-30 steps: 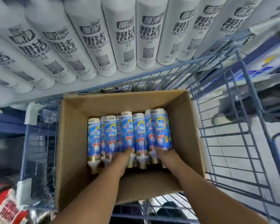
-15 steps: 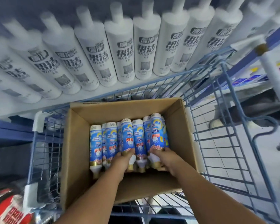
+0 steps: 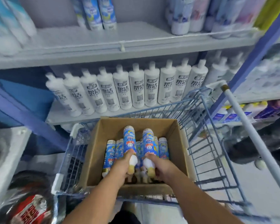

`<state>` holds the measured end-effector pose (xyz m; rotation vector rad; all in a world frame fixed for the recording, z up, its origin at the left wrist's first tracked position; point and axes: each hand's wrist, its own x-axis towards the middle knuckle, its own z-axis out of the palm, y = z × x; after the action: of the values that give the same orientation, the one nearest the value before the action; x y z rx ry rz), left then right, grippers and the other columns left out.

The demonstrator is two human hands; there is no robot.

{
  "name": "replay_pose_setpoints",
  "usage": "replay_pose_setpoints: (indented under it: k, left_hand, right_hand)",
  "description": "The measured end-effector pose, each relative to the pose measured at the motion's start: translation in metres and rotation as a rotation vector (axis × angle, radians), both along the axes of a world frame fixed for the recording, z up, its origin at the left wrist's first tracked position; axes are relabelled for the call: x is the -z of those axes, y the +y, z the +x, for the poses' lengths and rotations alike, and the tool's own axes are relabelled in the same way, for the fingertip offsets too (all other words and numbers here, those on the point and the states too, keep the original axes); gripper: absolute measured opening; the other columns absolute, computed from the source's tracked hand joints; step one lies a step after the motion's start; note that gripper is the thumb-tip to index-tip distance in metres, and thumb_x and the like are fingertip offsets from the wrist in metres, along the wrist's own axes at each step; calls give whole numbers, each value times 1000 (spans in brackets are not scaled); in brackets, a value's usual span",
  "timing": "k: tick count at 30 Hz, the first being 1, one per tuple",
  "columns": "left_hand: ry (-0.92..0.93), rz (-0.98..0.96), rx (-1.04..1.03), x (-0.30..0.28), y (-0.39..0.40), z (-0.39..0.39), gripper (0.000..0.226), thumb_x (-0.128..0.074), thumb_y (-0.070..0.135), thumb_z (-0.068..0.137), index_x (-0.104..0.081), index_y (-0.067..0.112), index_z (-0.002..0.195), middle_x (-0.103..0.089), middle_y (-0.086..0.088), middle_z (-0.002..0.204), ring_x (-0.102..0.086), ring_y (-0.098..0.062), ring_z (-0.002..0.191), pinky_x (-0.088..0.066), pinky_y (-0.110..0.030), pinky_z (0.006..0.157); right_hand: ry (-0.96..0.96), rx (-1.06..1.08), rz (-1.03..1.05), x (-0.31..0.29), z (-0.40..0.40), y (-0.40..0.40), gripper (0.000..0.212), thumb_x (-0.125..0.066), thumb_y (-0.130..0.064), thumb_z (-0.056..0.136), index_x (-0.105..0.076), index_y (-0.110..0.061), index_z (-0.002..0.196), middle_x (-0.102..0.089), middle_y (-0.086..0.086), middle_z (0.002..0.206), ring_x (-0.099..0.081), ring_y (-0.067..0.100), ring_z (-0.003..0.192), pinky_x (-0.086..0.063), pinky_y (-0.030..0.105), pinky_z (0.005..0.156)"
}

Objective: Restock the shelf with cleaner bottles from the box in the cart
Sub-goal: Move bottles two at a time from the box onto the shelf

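A cardboard box (image 3: 179, 143) sits in the blue wire cart (image 3: 205, 143) and holds several blue-labelled cleaner bottles (image 3: 110, 152) lying with their necks toward me. My left hand (image 3: 122, 165) grips one blue bottle (image 3: 129, 139) near its neck and has it raised above the others. My right hand (image 3: 160, 165) grips a second blue bottle (image 3: 149, 141) the same way, also lifted. On the upper shelf (image 3: 136, 41) stand matching blue bottles (image 3: 100, 12) with bare shelf around them.
A row of white bottles (image 3: 136, 88) fills the shelf just beyond the cart. A white pole (image 3: 249, 131) leans at the right. More bottles (image 3: 192, 13) stand at upper right. A red-printed bag (image 3: 31, 209) lies at lower left. A blue shelf upright (image 3: 255, 62) rises right.
Both hands have closed round a bottle each and lifted them out of the row. My head has tilted up, bringing the upper shelf into view.
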<state>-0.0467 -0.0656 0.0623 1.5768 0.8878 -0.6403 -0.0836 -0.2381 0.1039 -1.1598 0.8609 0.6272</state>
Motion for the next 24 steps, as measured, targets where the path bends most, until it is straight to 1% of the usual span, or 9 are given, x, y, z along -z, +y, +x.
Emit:
replay_pose_setpoints:
  k: [3, 5, 7, 9, 10, 12, 15, 18, 24]
  left_hand:
    - [-119, -30, -51, -97, -6, -28, 63, -72, 65, 72, -68, 8, 99, -71, -15, 87, -64, -26, 57, -54, -30, 44]
    - [-190, -58, -74, -124, -2, -39, 46, -68, 53, 85, -69, 8, 97, -70, -13, 82, -62, -24, 54, -46, -22, 38]
    - [-254, -86, -120, -144, 4, -45, 58, -71, 64, 73, -70, 10, 97, -73, -12, 83, -66, -25, 59, -51, -25, 46]
    - [-334, -48, -122, -157, 14, -45, 80, -70, 78, 49, -71, 14, 98, -75, -12, 86, -68, -26, 66, -53, -33, 59]
    - [-364, -32, -111, -170, 18, -47, 81, -70, 78, 47, -71, 15, 99, -75, -13, 86, -67, -27, 68, -52, -37, 63]
    - [-447, -16, -109, -211, 23, -57, 69, -73, 70, 61, -70, 13, 100, -74, -13, 88, -67, -27, 70, -53, -38, 65]
    - [-512, -11, -140, -256, 33, -63, 53, -70, 62, 78, -67, 12, 94, -72, -12, 90, -63, -25, 71, -50, -33, 67]
    - [-569, -42, -153, -292, 38, -63, 54, -69, 63, 77, -69, 13, 96, -73, -13, 91, -62, -26, 71, -49, -33, 66]
    - [-647, -82, -213, -348, 54, -37, 64, -70, 66, 72, -70, 10, 102, -72, -12, 85, -62, -26, 66, -45, -27, 53]
  right_hand:
    - [-95, -28, -22, -38, -6, 8, 48, -80, -42, 81, -69, -5, 109, -76, 17, 101, -71, 29, 79, -60, 37, 65]
    - [-168, -58, -30, -63, -8, 13, 46, -77, -43, 82, -70, -6, 108, -76, 16, 100, -71, 28, 81, -61, 41, 73]
    - [-241, -100, -67, -90, -8, 17, 48, -77, -46, 81, -69, -6, 107, -76, 17, 97, -69, 29, 81, -58, 45, 81]
    - [-321, -140, -80, -116, -8, 21, 47, -77, -47, 80, -70, -6, 103, -74, 16, 91, -67, 27, 75, -57, 40, 73]
    - [-357, -150, -82, -130, -8, 23, 45, -77, -46, 81, -70, -6, 101, -73, 15, 88, -66, 26, 71, -56, 36, 68]
    - [-403, -167, -63, -155, -9, 29, 44, -76, -46, 81, -70, -7, 101, -73, 11, 83, -64, 24, 65, -53, 32, 63]
    - [-462, -213, -74, -195, -11, 38, 59, -78, -55, 71, -70, -9, 106, -75, 8, 85, -65, 24, 70, -49, 36, 69]
    - [-525, -245, -98, -233, -12, 48, 56, -75, -56, 75, -68, -12, 109, -75, 8, 92, -66, 23, 77, -49, 34, 75]
    - [-633, -259, -82, -290, 7, 65, 57, -77, -53, 76, -68, -10, 112, -76, 13, 96, -67, 23, 71, -52, 35, 73]
